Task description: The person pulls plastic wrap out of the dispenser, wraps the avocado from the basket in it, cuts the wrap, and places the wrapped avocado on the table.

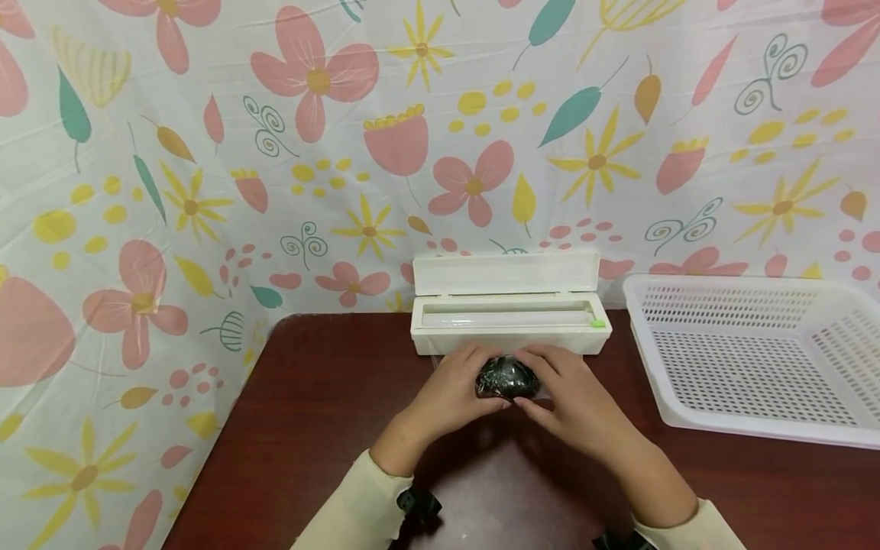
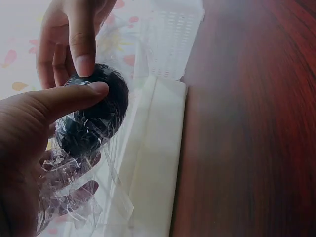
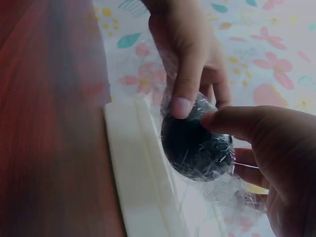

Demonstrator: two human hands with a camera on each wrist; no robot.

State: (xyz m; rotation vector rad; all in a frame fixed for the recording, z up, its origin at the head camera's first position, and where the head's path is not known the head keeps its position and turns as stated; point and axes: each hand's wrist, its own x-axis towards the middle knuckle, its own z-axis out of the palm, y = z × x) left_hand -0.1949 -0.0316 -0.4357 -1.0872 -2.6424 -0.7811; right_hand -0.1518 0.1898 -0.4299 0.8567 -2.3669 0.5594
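Observation:
A dark, rounded, glossy object (image 1: 507,377) is wrapped in crinkled cling film (image 3: 237,192); its exact kind is hard to make out. My left hand (image 1: 450,393) holds it from the left, thumb on the near side and fingers on the far side. From the right, my right hand (image 1: 574,401) grips it the same way, the two thumbs close together in both wrist views. Loose clear film bunches around the fingers. Just beyond the hands stands a white cling film dispenser (image 1: 512,341), its lid (image 1: 506,273) raised and a film roll (image 1: 505,319) inside.
A white perforated plastic basket (image 1: 660,382) stands to the right on the dark red-brown table (image 1: 302,428). A small green piece (image 1: 597,324) sits at the dispenser's right end. Behind the table hangs a flower-patterned sheet (image 1: 330,183), which also runs along the left side.

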